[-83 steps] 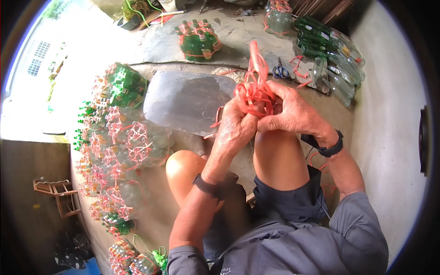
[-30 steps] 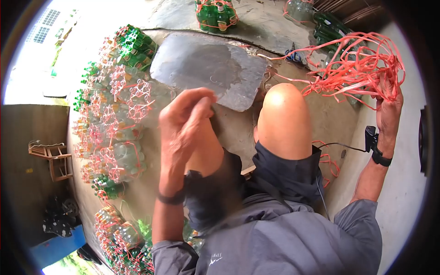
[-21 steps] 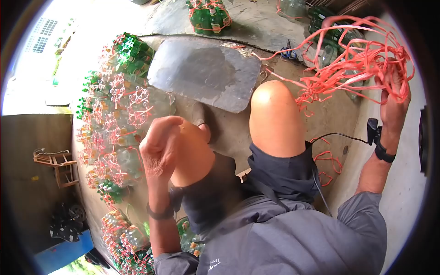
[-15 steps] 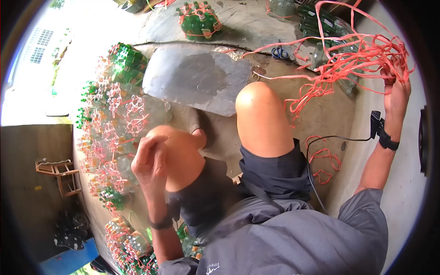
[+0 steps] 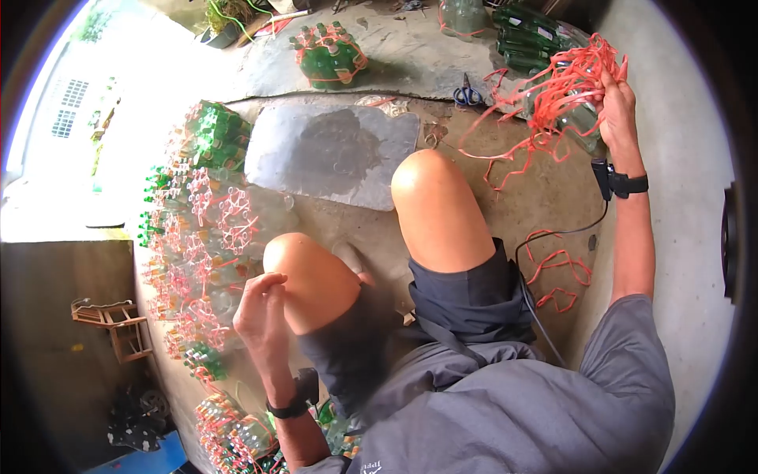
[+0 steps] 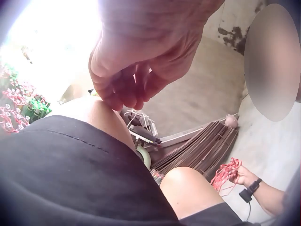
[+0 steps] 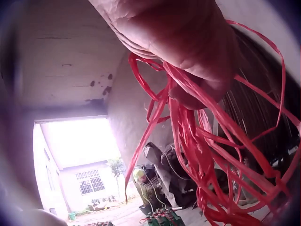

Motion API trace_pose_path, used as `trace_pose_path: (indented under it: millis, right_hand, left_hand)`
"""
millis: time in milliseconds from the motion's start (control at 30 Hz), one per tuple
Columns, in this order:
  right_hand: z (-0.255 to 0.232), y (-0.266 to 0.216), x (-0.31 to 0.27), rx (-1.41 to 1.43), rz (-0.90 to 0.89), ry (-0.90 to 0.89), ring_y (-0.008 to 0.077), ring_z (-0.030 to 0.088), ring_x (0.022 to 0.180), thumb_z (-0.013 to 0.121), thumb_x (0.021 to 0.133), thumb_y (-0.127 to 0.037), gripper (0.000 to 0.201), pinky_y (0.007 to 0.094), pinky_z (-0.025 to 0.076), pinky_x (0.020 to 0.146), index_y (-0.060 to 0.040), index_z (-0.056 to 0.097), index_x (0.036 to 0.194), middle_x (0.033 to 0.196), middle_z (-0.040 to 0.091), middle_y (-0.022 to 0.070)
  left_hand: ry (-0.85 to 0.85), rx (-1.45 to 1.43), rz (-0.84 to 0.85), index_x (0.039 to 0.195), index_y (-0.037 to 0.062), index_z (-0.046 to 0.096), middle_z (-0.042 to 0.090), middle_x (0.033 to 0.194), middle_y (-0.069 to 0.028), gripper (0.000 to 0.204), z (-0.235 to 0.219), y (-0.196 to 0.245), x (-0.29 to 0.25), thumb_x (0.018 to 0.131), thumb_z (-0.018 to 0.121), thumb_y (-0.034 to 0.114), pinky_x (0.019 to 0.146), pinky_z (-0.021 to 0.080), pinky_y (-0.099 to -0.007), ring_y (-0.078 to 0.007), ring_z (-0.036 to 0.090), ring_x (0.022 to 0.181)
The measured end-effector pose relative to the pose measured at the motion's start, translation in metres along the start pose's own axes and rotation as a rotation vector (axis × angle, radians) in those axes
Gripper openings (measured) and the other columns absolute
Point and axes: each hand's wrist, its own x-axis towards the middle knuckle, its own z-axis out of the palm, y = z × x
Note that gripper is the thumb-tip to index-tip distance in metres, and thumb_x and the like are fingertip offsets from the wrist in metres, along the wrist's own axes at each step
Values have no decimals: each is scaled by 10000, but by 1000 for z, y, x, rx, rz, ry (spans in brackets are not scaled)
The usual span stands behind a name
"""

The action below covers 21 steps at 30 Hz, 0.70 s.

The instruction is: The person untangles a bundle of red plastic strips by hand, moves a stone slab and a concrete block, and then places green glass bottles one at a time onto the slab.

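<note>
Dozens of clear and green bottles [image 5: 207,272], many laced with pinkish strips [image 5: 235,221], pack the floor [image 5: 545,205] at left as a seated person's left hand [image 5: 263,312] hangs just beside a bare knee [image 5: 312,265], its fingers loosely curled and, as far as the shaded wrist view shows, released. At center, a flat gray slab [image 5: 324,150] lies nearer the person than a bundle of green bottles [image 5: 330,59]; blue-handled scissors [image 5: 467,93] lie farther right. Beyond them, loose bottles [image 5: 525,39] lie on their sides near the pale wall [image 5: 687,158]. At far right, the right hand [image 5: 617,110], on an outstretched arm [image 5: 634,245], grasps a tangle of red strips [image 5: 564,99], its loose ends trailing leftward.
</note>
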Motion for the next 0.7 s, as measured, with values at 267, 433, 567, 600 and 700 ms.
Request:
trace_pose_path:
  millis: [267, 433, 567, 600, 700]
  right_hand:
    - [53, -25, -48, -146, -57, -110, 49, 424, 661, 605, 1014, -223, 161, 229, 383, 602, -95, 609, 916, 776, 491, -60]
    - [100, -11, -126, -390, -120, -301, 46, 448, 719, 571, 1033, -203, 247, 235, 411, 661, -15, 642, 1176, 820, 514, -49]
    - [137, -5, -184, -535, -159, -509, 99, 584, 903, 558, 1036, -168, 306, 268, 493, 826, 14, 604, 1279, 1022, 661, 27]
    - [146, -5, -195, -575, -208, -569, 123, 610, 947, 556, 1037, -161, 308, 281, 499, 855, 18, 598, 1284, 1069, 682, 48]
    - [151, 4, -200, -705, -317, -772, 152, 628, 1016, 552, 1039, -161, 322, 295, 495, 873, 17, 574, 1307, 1129, 693, 89]
  left_hand:
    - [38, -52, 58, 1009, -18, 674, 619, 904, -35, 123, -9, -41, 3, 906, 631, -70, 748, 448, -209, -86, 574, 814]
    - [54, 87, 124, 985, -12, 680, 652, 933, -80, 127, -17, -48, 2, 872, 656, -65, 733, 481, -245, -139, 616, 835]
    - [101, 160, 236, 966, 27, 694, 664, 945, -105, 189, -20, -65, 2, 795, 693, -55, 790, 513, -342, -260, 635, 868]
    - [90, 168, 265, 962, 35, 696, 664, 948, -103, 203, -21, -67, 3, 778, 700, -50, 799, 513, -360, -278, 631, 880]
    - [69, 197, 293, 955, 46, 699, 665, 950, -104, 221, -25, -69, 3, 754, 711, -45, 799, 516, -382, -301, 626, 882]
